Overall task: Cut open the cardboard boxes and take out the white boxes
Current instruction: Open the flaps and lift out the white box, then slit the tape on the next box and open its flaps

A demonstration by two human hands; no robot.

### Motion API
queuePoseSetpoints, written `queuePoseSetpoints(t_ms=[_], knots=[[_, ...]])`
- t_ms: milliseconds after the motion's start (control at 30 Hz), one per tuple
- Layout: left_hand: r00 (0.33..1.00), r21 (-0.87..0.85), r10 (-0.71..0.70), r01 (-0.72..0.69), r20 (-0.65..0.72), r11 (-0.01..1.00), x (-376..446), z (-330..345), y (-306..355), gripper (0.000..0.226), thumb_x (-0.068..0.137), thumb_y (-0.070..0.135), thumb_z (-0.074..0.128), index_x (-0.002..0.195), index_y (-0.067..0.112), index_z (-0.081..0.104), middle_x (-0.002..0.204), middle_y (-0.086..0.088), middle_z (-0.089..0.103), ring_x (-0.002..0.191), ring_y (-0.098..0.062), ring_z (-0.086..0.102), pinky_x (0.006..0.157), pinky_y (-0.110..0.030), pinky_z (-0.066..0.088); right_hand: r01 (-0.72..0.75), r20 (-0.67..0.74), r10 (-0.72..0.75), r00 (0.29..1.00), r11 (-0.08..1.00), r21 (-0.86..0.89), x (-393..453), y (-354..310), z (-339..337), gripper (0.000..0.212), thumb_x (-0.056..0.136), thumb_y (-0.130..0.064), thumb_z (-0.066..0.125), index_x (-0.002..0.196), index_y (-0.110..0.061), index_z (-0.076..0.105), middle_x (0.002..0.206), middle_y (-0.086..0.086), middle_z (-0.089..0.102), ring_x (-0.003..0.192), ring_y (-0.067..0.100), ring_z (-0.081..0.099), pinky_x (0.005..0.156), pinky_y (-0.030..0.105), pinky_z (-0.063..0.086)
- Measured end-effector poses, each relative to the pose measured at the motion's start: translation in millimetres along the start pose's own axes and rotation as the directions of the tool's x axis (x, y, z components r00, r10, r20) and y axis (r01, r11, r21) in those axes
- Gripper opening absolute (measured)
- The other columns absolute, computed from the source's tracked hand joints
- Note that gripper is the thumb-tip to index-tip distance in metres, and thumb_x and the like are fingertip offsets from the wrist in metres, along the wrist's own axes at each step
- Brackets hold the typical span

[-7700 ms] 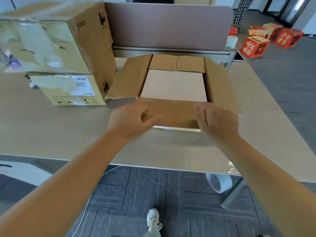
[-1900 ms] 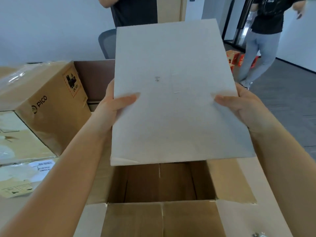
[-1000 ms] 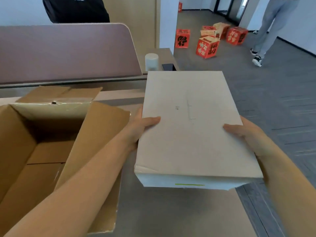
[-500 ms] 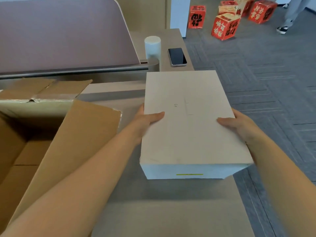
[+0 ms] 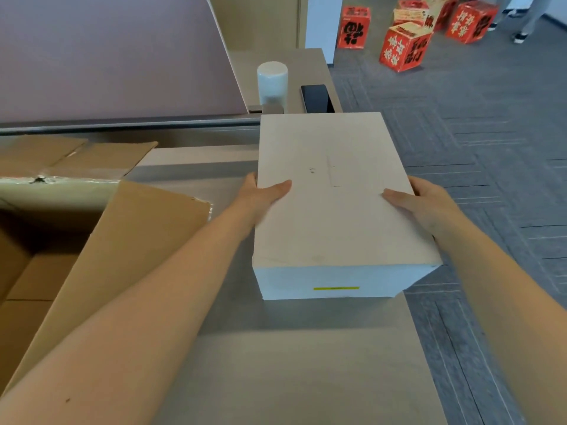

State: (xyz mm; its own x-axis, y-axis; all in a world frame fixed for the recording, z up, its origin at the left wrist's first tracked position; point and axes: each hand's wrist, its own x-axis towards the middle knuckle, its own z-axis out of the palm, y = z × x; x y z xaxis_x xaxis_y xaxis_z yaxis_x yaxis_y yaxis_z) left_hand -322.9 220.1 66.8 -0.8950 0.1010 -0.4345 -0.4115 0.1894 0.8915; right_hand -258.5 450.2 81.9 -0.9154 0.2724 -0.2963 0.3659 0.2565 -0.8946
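Phone (image 5: 317, 99), white cylinder (image 5: 272, 83), red boxes (image 5: 404, 46)

white box (image 5: 334, 210) | lifted out of cardboard box (image 5: 101, 240) | carried right | lowered onto surface (image 5: 291, 363) | both hands (image 5: 260, 197) grip its sides

Office, desk (image 5: 291, 348) with mauve partition screen (image 5: 107, 56), grey carpet tiles (image 5: 475, 124), phone (image 5: 317, 98) on the neighbouring desk

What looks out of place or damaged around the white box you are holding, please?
The white box, held by both hands, overhangs the table's right edge at its near corner. The opened cardboard box has a ragged tear in its tape seam.
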Motion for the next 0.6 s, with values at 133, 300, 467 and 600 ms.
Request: queuePoseSetpoints(t_ms=[133, 300, 467, 600], knots=[[0.977, 0.461, 0.198, -0.214, 0.084, 0.861, -22, -14, 11, 0.057, 0.087, 0.025, 0.063, 0.134, 0.013, 0.033, 0.129, 0.004, 0.046, 0.114, -0.015, 0.046, 0.090, -0.026, 0.037, 0.095, -0.079, -0.174, 0.982, 0.805, -0.586, -10, -9, 9, 0.035, 0.091, -0.029, 0.051, 0.118, -0.006, 0.047, 0.120, 0.008, 0.050, 0.098, 0.025, 0.048, 0.076, 0.033, 0.036], [0.879, 0.855, 0.354, -0.429, 0.320, 0.291, -76, -52, 36, 0.065, 0.091, 0.041, 0.051, 0.146, 0.020, 0.023, 0.152, 0.001, 0.026, 0.139, -0.020, 0.022, 0.110, -0.033, 0.022, 0.198, 0.070, -0.280, 0.957, 0.463, -0.864, -48, -43, 44, 0.050, 0.096, -0.029, 0.042, 0.140, -0.008, 0.031, 0.146, 0.009, 0.031, 0.132, 0.027, 0.033, 0.099, 0.036, 0.035], [0.838, 0.915, 0.385, -0.399, 0.387, -0.052, -134, -126, 26, 0.061, 0.092, 0.044, 0.046, 0.144, 0.018, 0.027, 0.150, -0.003, 0.030, 0.137, -0.020, 0.028, 0.112, -0.035, 0.027, 0.308, 0.205, -0.324, 0.924, 0.306, -0.901, -102, -75, 107, 0.046, 0.097, -0.033, 0.038, 0.138, -0.011, 0.035, 0.142, 0.007, 0.038, 0.128, 0.024, 0.039, 0.102, 0.033, 0.033], [0.852, 0.926, 0.375, -0.374, 0.366, -0.054, -175, -202, -8, 0.061, 0.093, 0.044, 0.046, 0.145, 0.019, 0.025, 0.150, 0.000, 0.029, 0.137, -0.016, 0.027, 0.112, -0.032, 0.023, 0.346, 0.230, -0.339, 0.912, 0.336, -0.876, -154, -91, 168, 0.042, 0.096, -0.032, 0.039, 0.131, -0.009, 0.042, 0.138, 0.009, 0.042, 0.125, 0.026, 0.041, 0.099, 0.033, 0.034]])
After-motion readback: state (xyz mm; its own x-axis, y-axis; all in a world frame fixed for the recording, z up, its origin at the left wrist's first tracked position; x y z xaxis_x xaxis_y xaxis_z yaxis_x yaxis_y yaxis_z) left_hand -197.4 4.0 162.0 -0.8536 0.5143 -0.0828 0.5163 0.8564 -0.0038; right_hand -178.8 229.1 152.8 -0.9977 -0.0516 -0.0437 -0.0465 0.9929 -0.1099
